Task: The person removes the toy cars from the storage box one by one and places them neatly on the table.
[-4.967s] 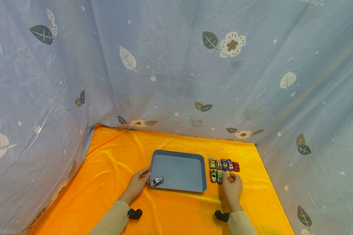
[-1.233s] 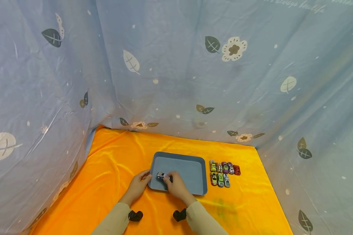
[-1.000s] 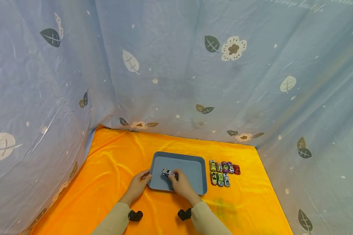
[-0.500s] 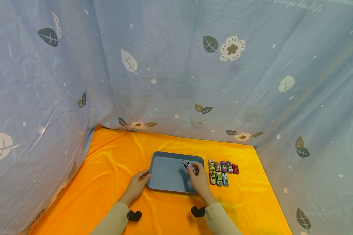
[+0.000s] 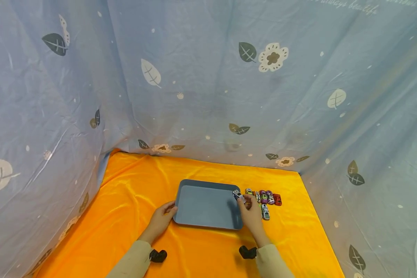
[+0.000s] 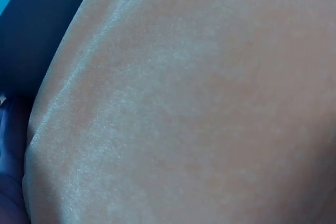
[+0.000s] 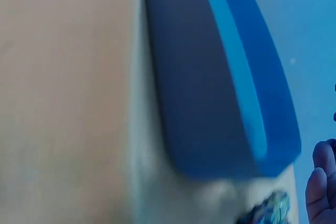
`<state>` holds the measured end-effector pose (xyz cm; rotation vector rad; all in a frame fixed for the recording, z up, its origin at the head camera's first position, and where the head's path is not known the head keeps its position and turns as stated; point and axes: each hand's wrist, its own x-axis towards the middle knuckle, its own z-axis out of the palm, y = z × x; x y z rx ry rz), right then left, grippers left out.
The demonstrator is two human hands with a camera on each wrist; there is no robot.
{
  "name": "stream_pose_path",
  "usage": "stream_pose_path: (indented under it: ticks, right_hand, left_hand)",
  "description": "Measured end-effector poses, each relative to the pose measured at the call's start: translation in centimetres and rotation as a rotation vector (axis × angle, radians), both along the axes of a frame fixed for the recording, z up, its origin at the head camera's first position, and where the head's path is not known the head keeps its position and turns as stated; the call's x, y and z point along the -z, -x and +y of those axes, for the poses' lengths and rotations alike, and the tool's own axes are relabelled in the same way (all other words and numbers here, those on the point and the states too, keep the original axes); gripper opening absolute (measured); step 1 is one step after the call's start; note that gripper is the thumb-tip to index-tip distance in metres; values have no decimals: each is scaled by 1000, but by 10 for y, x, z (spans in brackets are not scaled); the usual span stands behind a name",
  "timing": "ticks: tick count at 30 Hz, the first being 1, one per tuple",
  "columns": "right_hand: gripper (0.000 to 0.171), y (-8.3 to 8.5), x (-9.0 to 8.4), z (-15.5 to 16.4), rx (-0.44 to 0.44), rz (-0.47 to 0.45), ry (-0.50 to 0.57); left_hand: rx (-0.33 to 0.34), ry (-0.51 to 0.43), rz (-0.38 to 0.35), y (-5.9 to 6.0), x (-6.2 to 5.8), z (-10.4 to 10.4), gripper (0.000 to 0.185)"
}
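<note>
The right hand pinched a small silver-and-white toy car between thumb and fingertips, holding it over the right rim of the flat blue-grey rectangular plastic tray. The car sat just beside the cluster of small multicoloured toy cars lined up on the orange satin cloth covering the desk, near its right edge. The left hand rested against the tray's left rim, fingers curled lightly on the edge and steadying it. The left wrist view showed only cloth at close range. The right wrist view showed the tray rim and, blurred, a fingertip and part of a car.

Judgement: the step in hand was the carrying of the car out of the tray and across to the rows. The next move would call for setting it down in line with its neighbours without knocking them, then releasing the pinch.

Against the frame five seconds earlier: the silver car had lain in the tray's near-left corner, and the right hand had been at the near row of cars. The tray now stood bare; the left hand had kept its place.
</note>
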<state>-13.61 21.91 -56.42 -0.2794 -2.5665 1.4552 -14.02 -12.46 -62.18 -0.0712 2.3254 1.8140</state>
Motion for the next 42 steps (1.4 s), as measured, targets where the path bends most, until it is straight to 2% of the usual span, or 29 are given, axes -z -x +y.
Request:
stream_pose_path:
  ticks: [9,17,26,32,37,42]
  right_hand:
    - [49,-11,15,47,131,-2,-18]
    - [52,-22,18,78,220,-22,-61]
    - [57,-27,26,97,270,-59,-79]
    - [61,-31,38,114,282,-70,25]
    - [67,-33,52,126,362,-82,133]
    - [72,-29,53,121,362,-115,171]
  left_hand:
    - [8,-13,-4,1,1,0,48]
    - [0,-10,-10,1,2,-2,48]
    - [-8,-11,-12,0,1,0,47]
    - [-3,-15,-11,0,1,1,46]
    - [3,-9,-11,-1,0,1,48]
    - [-3,-11,-23,0,-2,0,47]
